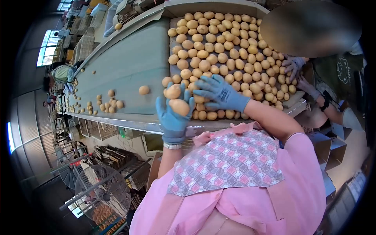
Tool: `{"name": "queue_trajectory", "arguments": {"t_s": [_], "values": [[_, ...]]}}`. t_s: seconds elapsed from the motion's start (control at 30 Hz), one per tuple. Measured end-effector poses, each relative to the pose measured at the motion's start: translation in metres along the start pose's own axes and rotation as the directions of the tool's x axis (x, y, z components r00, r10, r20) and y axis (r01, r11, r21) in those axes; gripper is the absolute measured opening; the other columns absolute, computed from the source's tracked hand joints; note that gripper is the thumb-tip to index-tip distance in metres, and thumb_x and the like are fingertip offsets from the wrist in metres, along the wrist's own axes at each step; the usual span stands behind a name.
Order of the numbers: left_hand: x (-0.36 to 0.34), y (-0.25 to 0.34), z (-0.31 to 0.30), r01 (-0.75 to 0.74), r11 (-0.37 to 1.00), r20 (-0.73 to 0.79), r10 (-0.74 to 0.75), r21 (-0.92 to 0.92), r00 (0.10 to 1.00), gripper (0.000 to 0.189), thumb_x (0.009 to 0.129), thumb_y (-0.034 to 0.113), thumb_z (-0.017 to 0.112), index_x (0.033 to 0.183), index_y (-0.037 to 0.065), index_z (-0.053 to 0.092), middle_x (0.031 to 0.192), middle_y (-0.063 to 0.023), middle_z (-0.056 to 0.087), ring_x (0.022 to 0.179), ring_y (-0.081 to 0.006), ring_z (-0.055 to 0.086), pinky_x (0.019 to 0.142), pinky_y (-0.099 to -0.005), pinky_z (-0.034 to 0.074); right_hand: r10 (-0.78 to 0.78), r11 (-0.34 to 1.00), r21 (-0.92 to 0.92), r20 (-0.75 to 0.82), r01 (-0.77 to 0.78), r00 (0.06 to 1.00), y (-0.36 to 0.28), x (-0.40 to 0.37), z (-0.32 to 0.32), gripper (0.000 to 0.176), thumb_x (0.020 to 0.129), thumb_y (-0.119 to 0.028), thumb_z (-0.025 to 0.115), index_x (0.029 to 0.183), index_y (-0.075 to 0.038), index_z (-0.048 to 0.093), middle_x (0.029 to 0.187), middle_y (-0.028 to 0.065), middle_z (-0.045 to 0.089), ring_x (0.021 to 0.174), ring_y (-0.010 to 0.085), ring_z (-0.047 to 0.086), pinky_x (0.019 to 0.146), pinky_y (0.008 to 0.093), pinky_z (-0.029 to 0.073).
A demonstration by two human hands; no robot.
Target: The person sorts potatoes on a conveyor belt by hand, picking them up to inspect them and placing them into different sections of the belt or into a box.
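Many round, yellow-brown potato-like items (222,58) cover the sorting surface. My left hand (173,117), in a blue glove, is palm up at the near edge, its fingers curled around two of them, a larger one (179,107) and another (172,92) just beyond it. Gloved in the same blue, my right hand (219,93) lies palm down over the near part of the pile, fingers spread, touching the items beneath. What lies under its palm is hidden.
A green conveyor belt (133,58) carries scattered items on the left. A metal rail (141,124) runs along the near edge. A co-worker's gloved hands (294,66) touch the pile at the right. A large fan (102,188) stands at lower left.
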State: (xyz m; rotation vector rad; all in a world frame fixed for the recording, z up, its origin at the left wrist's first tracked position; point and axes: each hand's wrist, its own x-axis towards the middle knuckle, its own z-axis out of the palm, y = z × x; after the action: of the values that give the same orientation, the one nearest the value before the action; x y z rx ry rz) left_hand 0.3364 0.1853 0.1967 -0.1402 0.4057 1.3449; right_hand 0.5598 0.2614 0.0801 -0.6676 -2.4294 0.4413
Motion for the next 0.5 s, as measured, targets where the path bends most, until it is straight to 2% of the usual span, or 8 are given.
{"name": "queue_trajectory", "arguments": {"t_s": [0.07,0.17,0.27,0.33,0.4,0.43,0.47,0.5], "values": [[0.007,-0.01,0.002,0.069,0.996,0.052,-0.072,0.054,0.996,0.066,0.108,0.059,0.043,0.161,0.021,0.043,0.157,-0.0117,0.051,0.141,-0.0348,0.05,0.122,-0.059,0.035,0.204,0.978,0.043,-0.054,-0.202,0.977,0.018,0.008,0.006,0.072,0.093,-0.045,0.071,0.157,-0.024,0.046,0.165,0.0049,0.04,0.153,0.0295,0.036,0.122,0.0527,0.032],[0.018,-0.019,0.01,0.101,0.984,0.088,-0.115,0.148,0.989,0.071,0.106,0.062,0.04,0.165,0.023,0.035,0.164,-0.0118,0.043,0.147,-0.0361,0.043,0.126,-0.0578,0.027,0.36,0.847,-0.401,-0.052,-0.349,0.932,0.044,0.033,-0.03,0.07,0.094,-0.041,0.07,0.157,-0.023,0.047,0.166,0.0126,0.038,0.156,0.0324,0.03,0.124,0.0552,0.026],[0.022,-0.031,0.012,-0.007,0.871,0.106,-0.051,0.491,0.993,0.07,0.107,0.061,0.04,0.166,0.023,0.034,0.165,-0.0119,0.042,0.147,-0.0362,0.043,0.125,-0.0573,0.027,0.454,0.84,-0.075,-0.445,-0.537,0.772,0.068,-0.003,-0.025,0.064,0.094,-0.03,0.073,0.152,-0.014,0.053,0.157,0.0161,0.05,0.144,0.0373,0.046,0.118,0.052,0.037],[0.032,-0.048,0.014,-0.162,0.427,0.176,0.006,0.89,0.984,0.065,0.109,0.056,0.043,0.164,0.023,0.035,0.162,-0.0128,0.045,0.143,-0.0349,0.048,0.123,-0.0564,0.032,0.709,0.68,0.554,-0.331,-0.48,0.623,0.023,-0.036,-0.086,0.053,0.098,-0.019,0.069,0.149,-0.008,0.056,0.152,0.017,0.055,0.135,0.0367,0.056,0.11,0.0463,0.047],[0.05,-0.066,0.011,-0.139,0.401,0.168,-0.038,0.906,0.985,0.062,0.11,0.05,0.047,0.163,0.021,0.037,0.157,-0.0131,0.049,0.139,-0.0318,0.052,0.118,-0.0535,0.039,0.669,0.742,0.401,-0.39,-0.537,0.633,-0.005,-0.095,-0.125,0.041,0.101,-0.01,0.063,0.142,-0.003,0.062,0.144,0.0196,0.062,0.128,0.0366,0.061,0.107,0.0434,0.05],[0.06,-0.066,-0.001,-0.005,0.626,0.1,-0.116,0.78,0.988,0.06,0.11,0.045,0.05,0.163,0.019,0.037,0.154,-0.013,0.052,0.136,-0.0294,0.055,0.114,-0.051,0.045,0.509,0.791,-0.095,-0.445,-0.604,0.737,-0.006,-0.14,-0.134,0.036,0.102,-0.007,0.059,0.137,-0.001,0.065,0.138,0.0219,0.065,0.125,0.0369,0.062,0.109,0.0433,0.049],[0.071,-0.069,-0.013,0.152,0.788,0.037,-0.216,0.597,0.976,0.059,0.11,0.041,0.053,0.162,0.017,0.037,0.151,-0.0128,0.055,0.133,-0.0269,0.057,0.11,-0.0485,0.05,0.582,0.69,-0.011,-0.585,-0.724,0.564,-0.005,-0.184,-0.132,0.038,0.102,-0.007,0.059,0.139,0.0,0.063,0.139,0.0217,0.065,0.125,0.0359,0.063,0.107,0.0421,0.05],[0.073,-0.066,-0.023,0.09,0.629,-0.006,-0.134,0.772,0.991,0.057,0.109,0.034,0.056,0.16,0.014,0.04,0.145,-0.0115,0.058,0.126,-0.0234,0.06,0.101,-0.043,0.055,0.624,0.588,0.119,-0.697,-0.8,0.354,-0.007,-0.226,-0.112,0.04,0.102,-0.007,0.059,0.142,0.001,0.061,0.14,0.0215,0.064,0.126,0.0349,0.063,0.106,0.0409,0.051]]}}
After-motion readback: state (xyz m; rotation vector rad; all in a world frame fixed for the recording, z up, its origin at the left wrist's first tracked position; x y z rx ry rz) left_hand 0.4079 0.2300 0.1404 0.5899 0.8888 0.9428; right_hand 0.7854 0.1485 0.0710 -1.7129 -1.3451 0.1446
